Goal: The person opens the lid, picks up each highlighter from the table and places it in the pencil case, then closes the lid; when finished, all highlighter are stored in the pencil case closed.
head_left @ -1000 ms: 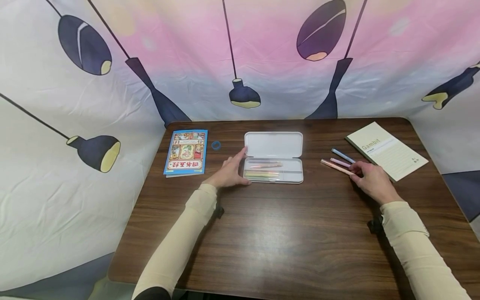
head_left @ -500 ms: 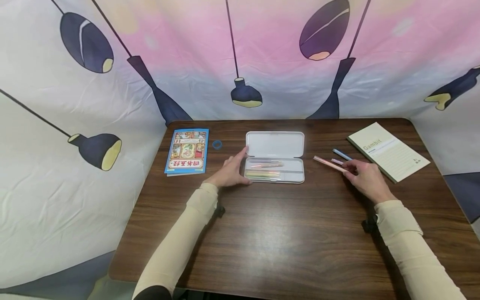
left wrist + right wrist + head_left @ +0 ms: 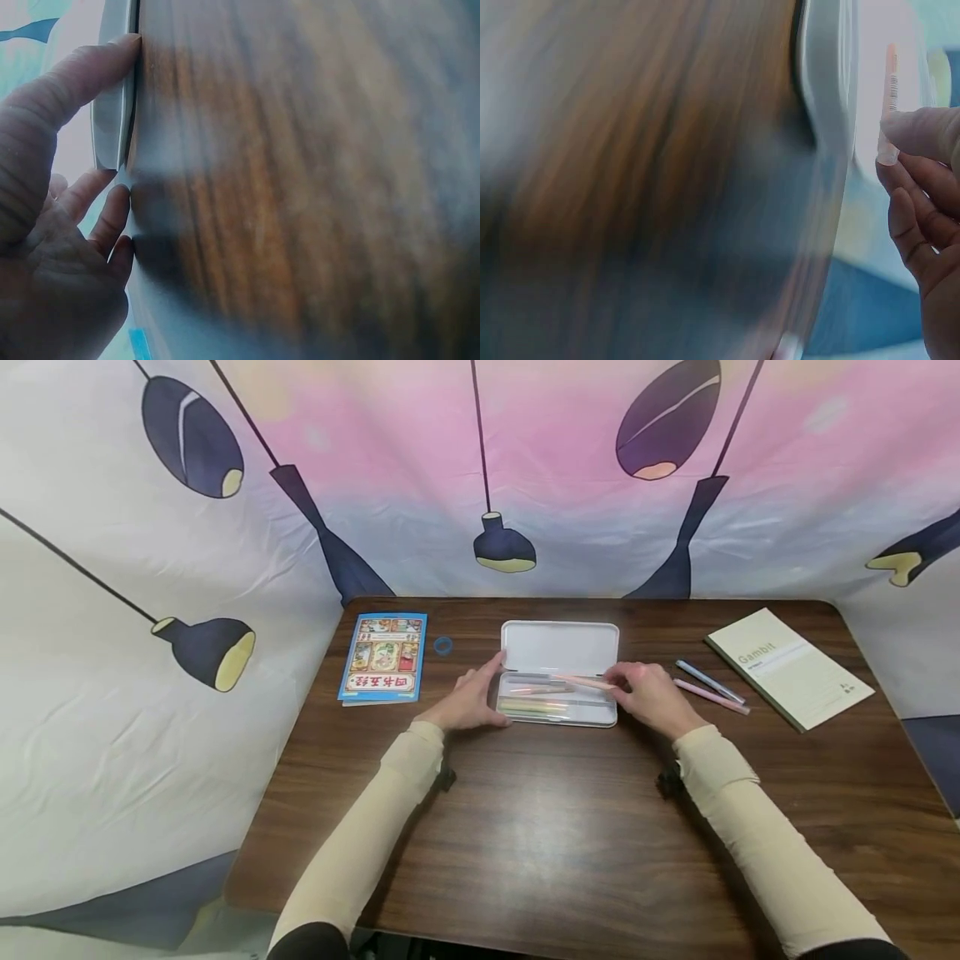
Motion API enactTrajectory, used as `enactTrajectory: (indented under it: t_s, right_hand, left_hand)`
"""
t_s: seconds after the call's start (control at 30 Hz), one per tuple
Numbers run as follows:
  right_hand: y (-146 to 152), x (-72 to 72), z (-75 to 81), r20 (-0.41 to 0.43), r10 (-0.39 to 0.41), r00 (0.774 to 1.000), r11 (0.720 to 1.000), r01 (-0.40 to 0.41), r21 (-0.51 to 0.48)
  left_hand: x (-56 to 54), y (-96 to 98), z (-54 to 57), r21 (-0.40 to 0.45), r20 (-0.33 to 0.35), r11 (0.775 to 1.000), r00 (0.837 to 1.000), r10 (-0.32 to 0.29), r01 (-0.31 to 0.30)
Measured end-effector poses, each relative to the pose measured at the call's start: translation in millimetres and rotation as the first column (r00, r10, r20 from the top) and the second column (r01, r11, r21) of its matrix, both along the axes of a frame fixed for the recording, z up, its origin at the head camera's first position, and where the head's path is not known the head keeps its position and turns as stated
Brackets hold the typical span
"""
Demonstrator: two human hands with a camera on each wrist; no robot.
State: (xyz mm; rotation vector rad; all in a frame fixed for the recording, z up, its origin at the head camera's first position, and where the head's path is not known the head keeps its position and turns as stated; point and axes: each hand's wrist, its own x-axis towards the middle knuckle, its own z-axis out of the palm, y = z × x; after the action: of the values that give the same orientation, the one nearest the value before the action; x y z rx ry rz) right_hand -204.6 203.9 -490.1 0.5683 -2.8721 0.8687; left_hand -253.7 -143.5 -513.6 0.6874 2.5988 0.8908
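A white pencil case [image 3: 559, 646] lies with its lid folded back, several pens and slim sticks [image 3: 534, 704] inside its tray. My left hand [image 3: 467, 700] spans the left end of the case, fingers spread. In the left wrist view the thumb lies along the side of the case [image 3: 112, 127], and a fingertip is at its corner. My right hand [image 3: 651, 695] pinches a pale orange pen [image 3: 581, 681] near one end, between thumb and fingers. That pen points left over the back part of the tray. The right wrist view shows a barcode on the pen [image 3: 891, 86].
Right of the case lie a blue pen [image 3: 710, 682] and a pink pen [image 3: 712, 697]. Beyond them is a cream notebook [image 3: 787, 670]. A blue-edged booklet [image 3: 384, 656] and a blue ring [image 3: 442, 646] lie to the left. A printed cloth [image 3: 577, 485] hangs behind the table [image 3: 525, 843].
My right hand has carried the orange pen left, from beside the other two pens to over the case. The left hand stays at the case. The head view has shifted slightly.
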Motion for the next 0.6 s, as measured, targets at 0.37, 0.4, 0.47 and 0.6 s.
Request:
enactTrajectory:
  t_s: [0.37,0.4,0.47,0.6]
  right_hand:
    - [-49.3,-21.7,-5.9,0.009,0.140,0.990,0.990,-0.140,0.005]
    - [-50.6,-22.0,-6.4,0.011,0.143,0.990,0.990,-0.143,0.005]
    - [-52.0,-22.6,-7.5,0.017,0.148,0.989,0.989,-0.149,0.006]
    - [-51.1,-21.2,-7.6,0.022,0.144,0.989,0.990,-0.144,-0.003]
  left_hand:
    - [1.2,0.7,-2.0,-0.006,-0.014,1.000,1.000,0.001,-0.001]
    - [1.1,0.7,-2.4,-0.006,-0.015,1.000,1.000,0.001,-0.001]
    - [1.0,0.3,-2.7,-0.005,-0.016,1.000,1.000,0.002,-0.002]
    - [0.2,-0.8,-2.6,-0.004,-0.015,1.000,1.000,0.002,-0.002]
